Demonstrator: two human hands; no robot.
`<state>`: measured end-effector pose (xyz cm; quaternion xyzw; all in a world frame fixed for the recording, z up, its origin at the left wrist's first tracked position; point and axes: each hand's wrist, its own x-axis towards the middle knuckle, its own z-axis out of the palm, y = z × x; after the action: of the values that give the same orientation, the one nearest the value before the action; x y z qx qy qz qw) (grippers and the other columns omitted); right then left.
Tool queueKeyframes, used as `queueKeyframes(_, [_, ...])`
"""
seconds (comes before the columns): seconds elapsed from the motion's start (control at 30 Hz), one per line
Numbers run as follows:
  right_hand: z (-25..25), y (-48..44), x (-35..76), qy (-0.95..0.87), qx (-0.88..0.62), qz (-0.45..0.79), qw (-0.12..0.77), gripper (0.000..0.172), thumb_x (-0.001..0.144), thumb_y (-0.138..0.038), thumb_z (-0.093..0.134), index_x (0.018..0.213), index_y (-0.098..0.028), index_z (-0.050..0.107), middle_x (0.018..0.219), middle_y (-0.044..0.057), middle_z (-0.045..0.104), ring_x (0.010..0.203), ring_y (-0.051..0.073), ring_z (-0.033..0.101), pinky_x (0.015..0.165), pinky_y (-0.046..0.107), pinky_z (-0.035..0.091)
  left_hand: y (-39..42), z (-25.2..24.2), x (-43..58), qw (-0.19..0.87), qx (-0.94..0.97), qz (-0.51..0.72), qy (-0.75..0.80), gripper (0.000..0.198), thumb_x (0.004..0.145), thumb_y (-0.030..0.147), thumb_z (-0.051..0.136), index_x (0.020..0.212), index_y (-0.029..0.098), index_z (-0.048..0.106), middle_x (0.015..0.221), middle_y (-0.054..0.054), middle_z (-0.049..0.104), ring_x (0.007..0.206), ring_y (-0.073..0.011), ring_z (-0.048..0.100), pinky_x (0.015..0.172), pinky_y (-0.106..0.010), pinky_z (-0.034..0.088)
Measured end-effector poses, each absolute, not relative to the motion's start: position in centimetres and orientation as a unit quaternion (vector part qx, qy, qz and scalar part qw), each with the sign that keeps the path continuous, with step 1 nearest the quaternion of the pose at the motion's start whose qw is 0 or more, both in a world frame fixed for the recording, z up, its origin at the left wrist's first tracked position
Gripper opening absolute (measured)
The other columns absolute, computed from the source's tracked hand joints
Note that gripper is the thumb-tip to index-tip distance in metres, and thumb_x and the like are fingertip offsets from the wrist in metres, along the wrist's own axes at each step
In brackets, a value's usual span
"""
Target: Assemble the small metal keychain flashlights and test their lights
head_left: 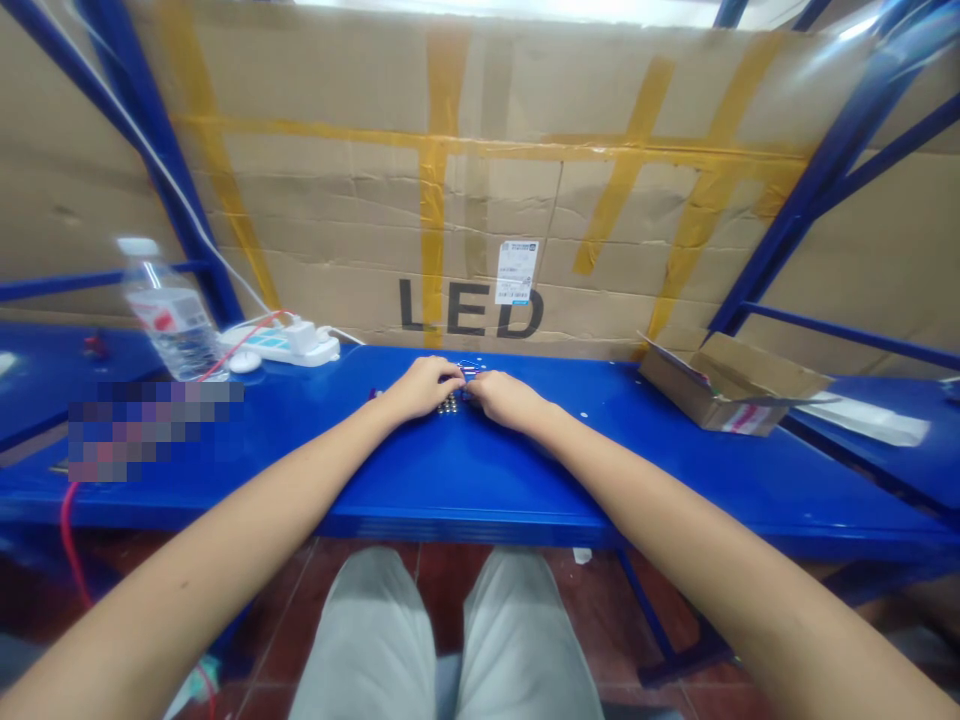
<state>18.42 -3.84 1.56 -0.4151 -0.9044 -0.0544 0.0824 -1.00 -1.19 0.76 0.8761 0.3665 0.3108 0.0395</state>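
Note:
Both my hands work close together over the far middle of the blue table (465, 480). My left hand (429, 388) has its fingers curled and pinched near the other hand. My right hand (502, 396) is curled too, its fingertips almost meeting the left ones. Whatever they grip is too small and too hidden to name. Just beyond the fingertips shows a small purple and silvery piece (470, 370). Several small brass-coloured round bits (448, 405) lie below the left fingers. A small dark purple object (373, 394) peeks out beside my left wrist.
At the left are a water bottle (169, 315), a white power strip (289, 343) with cables, and a small white round object (244, 361). An open cardboard box (739, 385) stands at the right, beside white paper (874, 415). A large cardboard panel (337, 230) closes off the back.

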Motion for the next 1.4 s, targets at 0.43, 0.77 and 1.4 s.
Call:
queueKeyframes(0.43, [1.6, -4.0, 18.2, -0.903, -0.414, -0.096, 0.063, 0.026, 0.093, -0.007, 0.045, 0.101, -0.013, 0.069, 0.107, 0.016, 0.072, 0.093, 0.023, 0.068, 0.079, 0.03, 0.046, -1.2, 1.1, -1.0, -0.051, 0.908, 0.233, 0.344, 0.027, 0.094, 0.03, 0.051, 0.084, 0.019, 0.074, 0.079, -0.009, 0.061, 0.084, -0.025, 0.055, 0.079, -0.037, 0.042])
queueKeyframes(0.77, [2.9, -3.7, 19.3, -0.868, -0.461, -0.061, 0.172, 0.021, 0.093, -0.011, 0.047, 0.096, -0.015, 0.067, 0.097, 0.012, 0.073, 0.087, 0.021, 0.065, 0.073, 0.027, 0.042, -1.0, 1.9, -2.1, 0.143, 0.832, 0.361, 0.396, 0.016, 0.081, 0.036, 0.068, 0.087, 0.024, 0.076, 0.096, -0.006, 0.076, 0.091, -0.0256, 0.067, 0.086, -0.037, 0.05])
queueKeyframes(1.4, [3.5, -5.2, 17.3, -0.854, -0.436, -0.079, 0.272, 0.021, 0.102, -0.023, 0.043, 0.103, -0.013, 0.062, 0.1, 0.013, 0.069, 0.087, 0.021, 0.061, 0.075, 0.03, 0.041, -2.2, 2.5, -0.3, 0.302, 0.72, 0.518, 0.349, 0.032, 0.072, 0.045, 0.077, 0.08, 0.016, 0.064, 0.074, -0.005, 0.07, 0.075, -0.0207, 0.068, 0.074, -0.035, 0.053])
